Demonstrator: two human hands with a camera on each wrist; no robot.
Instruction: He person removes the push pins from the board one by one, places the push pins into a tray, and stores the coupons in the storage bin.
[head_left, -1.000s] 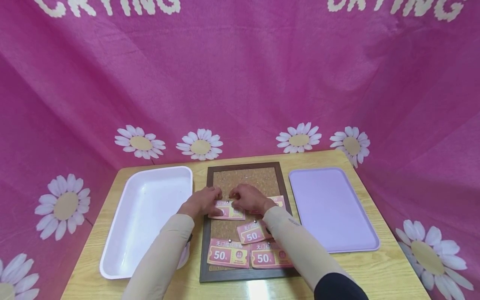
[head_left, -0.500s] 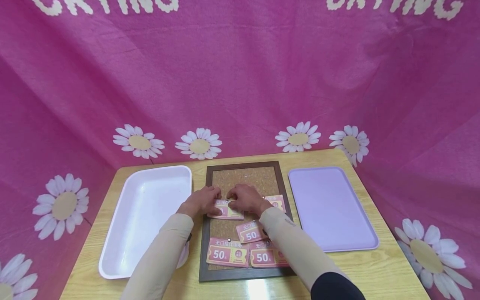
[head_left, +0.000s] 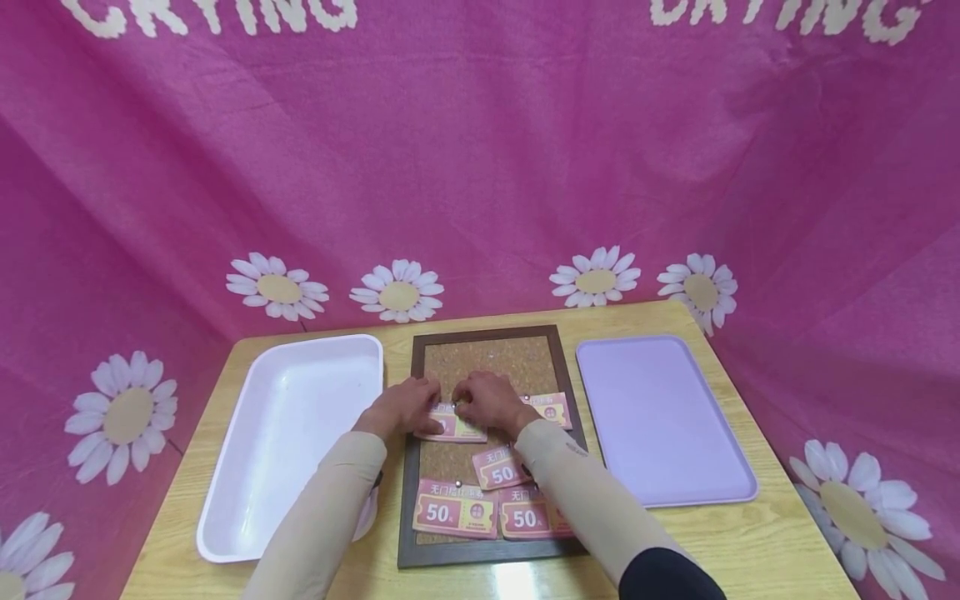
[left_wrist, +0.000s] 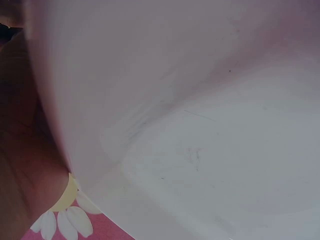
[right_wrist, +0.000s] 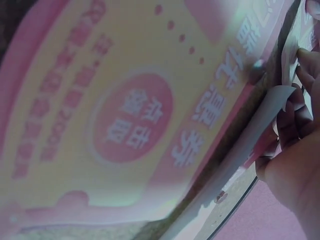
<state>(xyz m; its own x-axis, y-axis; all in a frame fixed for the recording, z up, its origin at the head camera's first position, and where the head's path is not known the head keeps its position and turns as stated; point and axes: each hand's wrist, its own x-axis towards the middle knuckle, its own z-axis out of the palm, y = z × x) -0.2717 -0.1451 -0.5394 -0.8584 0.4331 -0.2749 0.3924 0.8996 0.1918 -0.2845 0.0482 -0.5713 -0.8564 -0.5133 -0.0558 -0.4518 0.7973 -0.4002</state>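
We see the left hand point(head_left: 407, 408) holding the left end of a coupon point(head_left: 467, 431), thumb over its face and fingers bent at its top edge. The fingers' undersides are hidden, and the left wrist view catches only a dark edge of that hand beside the white tub point(head_left: 208, 518).

The right hand point(head_left: 491, 402) is bent over the same coupon's upper right part, its fingertips just beside a pin point(head_left: 454, 405). In the right wrist view we find those fingers at a raised, pale card edge, but we cannot tell whether they pinch pin or card, or only touch.

The coupon lies between both hands on the corkboard point(head_left: 405, 533). Right of the right hand lies a second coupon point(head_left: 553, 411), its left part covered by that hand. Nearer the body than the hands we make out a tilted coupon point(head_left: 495, 469), partly behind the right sleeve point(head_left: 592, 492), and below it a lower-left coupon point(head_left: 456, 511) and a lower-right coupon point(head_left: 525, 517), the latter's right end hidden by that sleeve.

The tub is left of the left hand, its near corner partly covered by the left sleeve point(head_left: 322, 508); a lilac tray point(head_left: 663, 417) lies well right of the right hand.
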